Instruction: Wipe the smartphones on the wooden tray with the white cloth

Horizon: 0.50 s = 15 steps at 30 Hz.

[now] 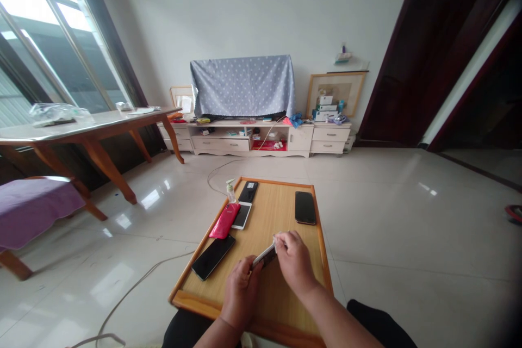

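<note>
Between my hands a phone (266, 256) is held tilted on edge above the small wooden table (277, 206). My left hand (241, 288) is closed around its near left end. At the far right end, the fingers of my right hand (294, 261) are pinched against it; whether they also hold something small and pale there, I cannot make out. Left of my hands lies a black phone (213, 257), with a red phone (225, 221) beyond it, partly over a white phone (242, 215). Another black phone (248, 192) is farther back, and a dark phone (305, 207) lies at the right.
A pump bottle (231, 191) stands at the table's left edge. A cable (150, 272) runs over the tiled floor on the left. A long table (101, 122) and a purple-covered stool (36, 209) stand farther left. A low white cabinet (220, 144) with a cloth-covered screen (244, 87) is along the wall.
</note>
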{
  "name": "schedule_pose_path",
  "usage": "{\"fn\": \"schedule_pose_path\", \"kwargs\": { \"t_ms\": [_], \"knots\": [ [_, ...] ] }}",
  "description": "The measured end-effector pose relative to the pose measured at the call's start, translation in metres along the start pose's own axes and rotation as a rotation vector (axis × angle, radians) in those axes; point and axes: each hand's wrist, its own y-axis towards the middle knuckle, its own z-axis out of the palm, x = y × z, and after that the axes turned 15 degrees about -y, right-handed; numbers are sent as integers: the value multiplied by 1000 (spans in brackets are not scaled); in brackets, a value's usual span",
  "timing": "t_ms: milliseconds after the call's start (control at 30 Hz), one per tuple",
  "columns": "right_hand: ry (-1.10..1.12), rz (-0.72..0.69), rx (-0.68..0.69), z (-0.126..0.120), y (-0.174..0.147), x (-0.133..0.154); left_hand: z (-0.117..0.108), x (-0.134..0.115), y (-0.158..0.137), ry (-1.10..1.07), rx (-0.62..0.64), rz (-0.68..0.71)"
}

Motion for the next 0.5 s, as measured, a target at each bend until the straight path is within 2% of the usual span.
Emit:
{"fn": "schedule_pose_path", "kwargs": {
  "t_ms": [67,133,367,433,500],
  "knots": [
    [-25,47,-55,-5,14,-16,0,-1,0,16,-3,-2],
    [-38,50,-65,-6,16,-18,1,-1,0,20,2,-5],
    [17,-106,132,10,-27,35,1,-1,-1,-34,29,-14],
    [14,-99,122,9,-23,31,1,-4,-1,-43,19,-21],
    [-5,-55,61,3,-9,14,1,-8,-1,-38,-10,-29]
  ]
}}
